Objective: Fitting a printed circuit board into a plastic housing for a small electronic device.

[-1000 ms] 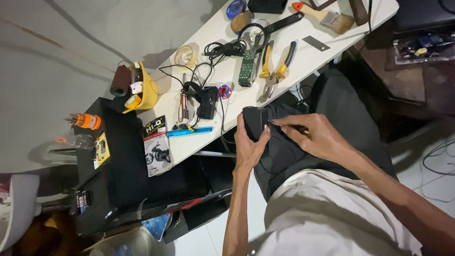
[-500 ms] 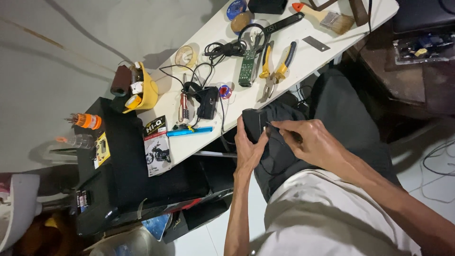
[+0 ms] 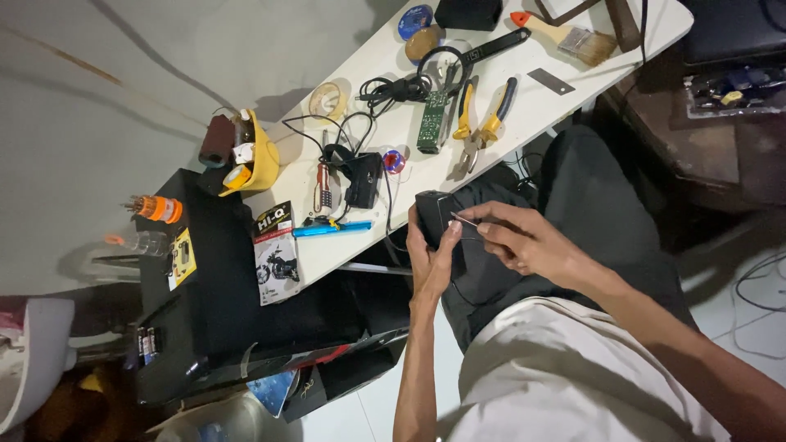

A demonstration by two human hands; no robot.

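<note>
The person is sitting beside the white table (image 3: 385,237) and is holding a small black box (image 3: 434,214) just below the table's near edge, over the lap. The left hand (image 3: 430,263) is grasping this box from underneath: the fingers are curling around its side and the thumb is pressing on its face, so the hand is closed on it. The box is looking matte, hard and rectangular with rounded corners.

The right hand (image 3: 524,244) is coming from the other side. Its thumb and forefinger are pinching together on a thin metal tool (image 3: 465,221), narrow and slightly shiny, whose tip is touching the top of the box; the other fingers are bending loosely behind. What kind of tool it is, I cannot tell.

On the table, above the box, a black adapter (image 3: 363,178) with tangled wires is lying, and just beside it a small blue-red spool (image 3: 395,160). Further up the table, yellow-handled pliers (image 3: 479,123) are resting next to a green circuit board (image 3: 432,121), long and flat. At the table's far end a paintbrush (image 3: 565,34) with wooden handle is lying. At the table's left end, a yellow holder (image 3: 260,155) is standing, glossy and curved
</note>
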